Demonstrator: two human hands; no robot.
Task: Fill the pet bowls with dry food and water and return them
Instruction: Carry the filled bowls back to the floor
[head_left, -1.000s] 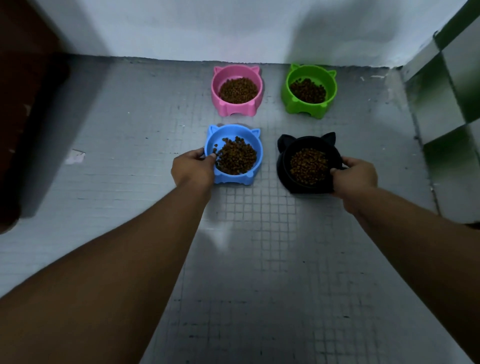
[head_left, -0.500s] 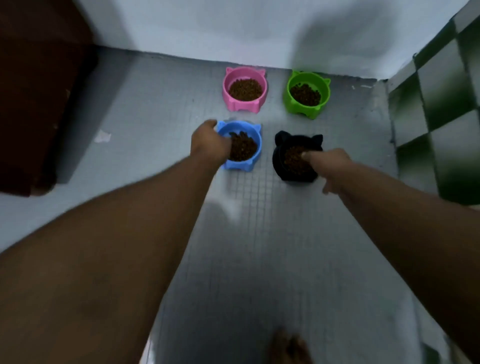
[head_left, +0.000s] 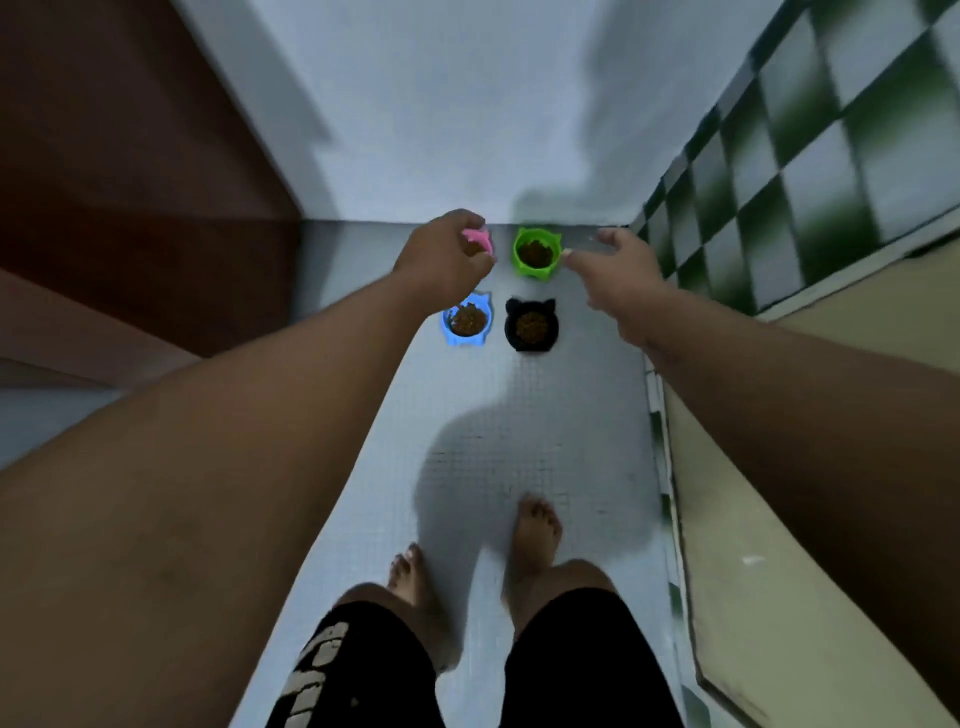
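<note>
Both arms are stretched out over the pale grey small-tiled floor (head_left: 519, 415). The left hand (head_left: 441, 260) hangs in the air with its fingers loosely curled and nothing in them. In this view it covers most of the pink cat-eared plastic bowl (head_left: 480, 241). The right hand (head_left: 618, 270) is spread and relaxed, also holding nothing, with a fingertip showing just beside the lime-green cat-eared plastic bowl (head_left: 532, 270).

All four bowls sit on the floor in a square near the white back wall (head_left: 441, 104). Pink and green are at the back. The blue cat-eared plastic bowl (head_left: 462, 340) and the black cat-eared plastic bowl (head_left: 511, 332) are in front. Brown dry kibble (head_left: 531, 325) fills the three uncovered bowls.

Lower down are two bare feet (head_left: 537, 525) and black printed shorts (head_left: 571, 649). A green-and-white chequered wall (head_left: 831, 156) runs along the right.
</note>
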